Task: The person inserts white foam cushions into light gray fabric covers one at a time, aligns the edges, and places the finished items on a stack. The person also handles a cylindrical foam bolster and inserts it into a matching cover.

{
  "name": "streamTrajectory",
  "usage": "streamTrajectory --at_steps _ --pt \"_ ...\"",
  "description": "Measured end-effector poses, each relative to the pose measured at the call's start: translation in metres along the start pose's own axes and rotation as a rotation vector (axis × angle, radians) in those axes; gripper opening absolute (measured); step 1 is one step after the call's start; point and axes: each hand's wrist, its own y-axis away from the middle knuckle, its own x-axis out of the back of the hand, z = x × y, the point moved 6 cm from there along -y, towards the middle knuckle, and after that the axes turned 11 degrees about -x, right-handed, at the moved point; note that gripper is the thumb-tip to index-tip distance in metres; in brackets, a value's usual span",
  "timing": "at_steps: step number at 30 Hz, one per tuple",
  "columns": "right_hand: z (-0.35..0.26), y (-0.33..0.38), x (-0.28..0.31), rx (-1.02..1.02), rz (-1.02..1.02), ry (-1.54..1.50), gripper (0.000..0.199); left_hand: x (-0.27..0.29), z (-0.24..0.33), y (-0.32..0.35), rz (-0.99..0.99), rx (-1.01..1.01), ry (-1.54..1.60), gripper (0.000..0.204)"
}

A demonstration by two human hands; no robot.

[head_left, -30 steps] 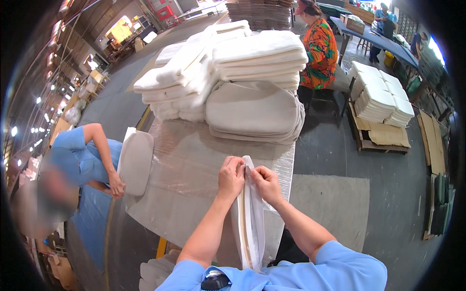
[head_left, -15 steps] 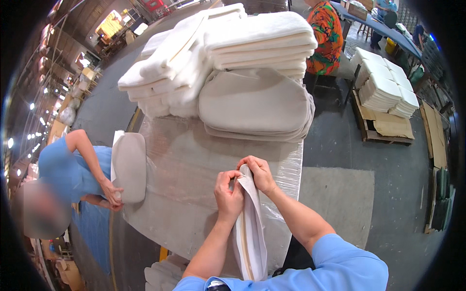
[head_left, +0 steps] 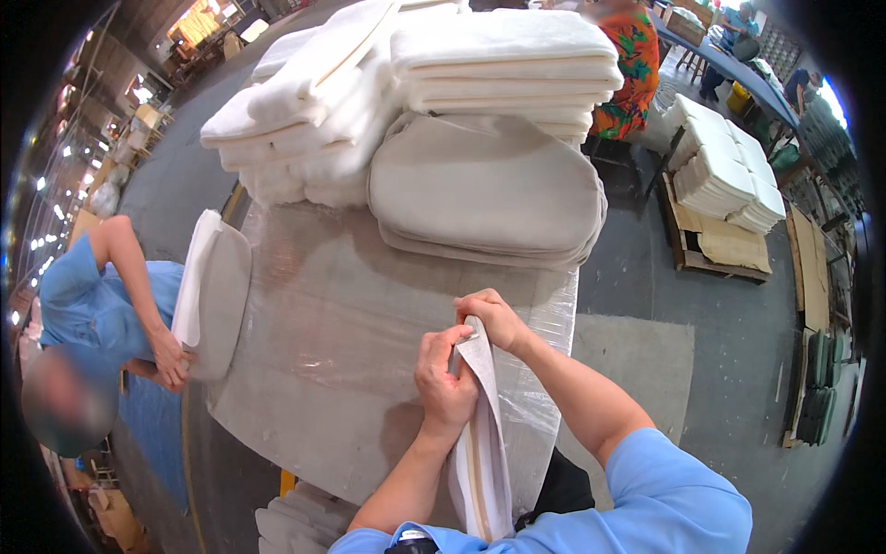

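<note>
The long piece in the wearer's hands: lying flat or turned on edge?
On edge: the grey-and-white piece shows its long, narrow side with a tan strip upward.

The worker's left hand (head_left: 445,388) pinches the upper end of a narrow grey-and-white fabric cover (head_left: 487,406), its grip just beside the right hand (head_left: 498,321), which is clasped at the same tip. A tan strip runs lengthwise down the cover toward the worker's blue shirt (head_left: 646,503). I note clear plastic film over the desk (head_left: 314,369). On its far part sit stacked grey rounded pieces (head_left: 484,180), white folded padding (head_left: 508,60) piled behind. To the left, a co-worker (head_left: 115,300) grasps another grey-and-white piece (head_left: 224,300). To the right, a pallet (head_left: 697,263) bears white stacks (head_left: 724,162).
</note>
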Motion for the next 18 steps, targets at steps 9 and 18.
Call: streamTrajectory --at_steps 9,18 --pt "-0.025 0.038 -0.006 0.309 0.143 -0.155 0.035 0.010 -0.006 -0.008 -0.032 -0.016 0.003 0.015" --pt "-0.050 0.034 -0.016 0.201 0.185 0.392 0.039 -0.003 -0.040 0.020 0.217 0.367 0.396 0.019"
